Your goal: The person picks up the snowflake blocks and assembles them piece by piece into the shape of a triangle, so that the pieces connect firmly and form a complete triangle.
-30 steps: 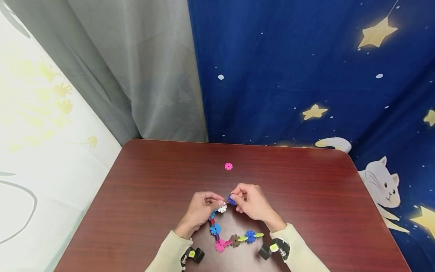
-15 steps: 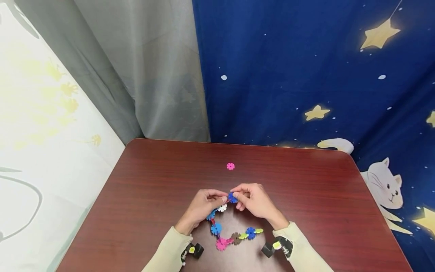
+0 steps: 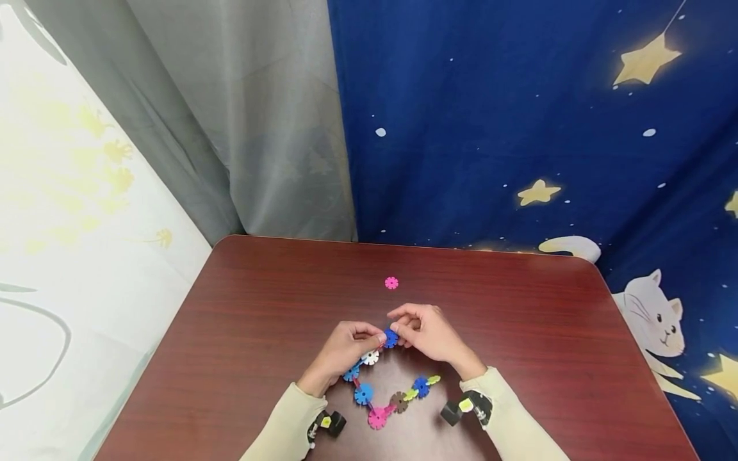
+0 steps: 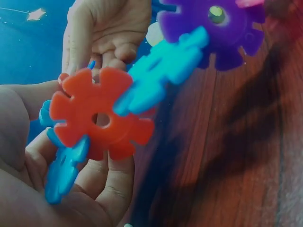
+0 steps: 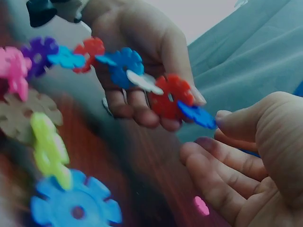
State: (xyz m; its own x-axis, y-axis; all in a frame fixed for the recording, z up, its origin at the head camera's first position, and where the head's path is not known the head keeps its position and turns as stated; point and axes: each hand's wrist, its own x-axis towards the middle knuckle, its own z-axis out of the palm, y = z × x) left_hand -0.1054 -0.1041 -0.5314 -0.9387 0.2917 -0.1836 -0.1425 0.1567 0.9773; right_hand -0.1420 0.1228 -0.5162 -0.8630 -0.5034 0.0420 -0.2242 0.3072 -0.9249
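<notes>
A chain of notched plastic snowflake discs hangs between my hands and curves back toward me. My left hand (image 3: 348, 349) pinches the red disc (image 5: 165, 109) near its far end between thumb and fingers. Slotted into that red disc is a dark blue disc (image 3: 390, 339), the last on this end. My right hand (image 3: 428, 330) is beside it, thumb tip at the blue disc's edge and fingers spread apart from it. A white disc (image 3: 371, 357) follows on the other side. Close to the left wrist camera are another red disc (image 4: 78, 106) and a purple disc (image 4: 236, 28).
The chain's other end runs through pink (image 3: 377, 418), brown (image 3: 399, 402) and blue (image 3: 421, 387) discs to a yellow-green disc (image 3: 434, 380). A loose pink disc (image 3: 391, 283) lies farther back on the dark red table (image 3: 277, 282). Curtains (image 3: 288, 128) hang behind the table.
My right fingers have come apart from the dark blue disc they pinched. The chain has shifted slightly left, and my left hand keeps its grip near the red disc.
</notes>
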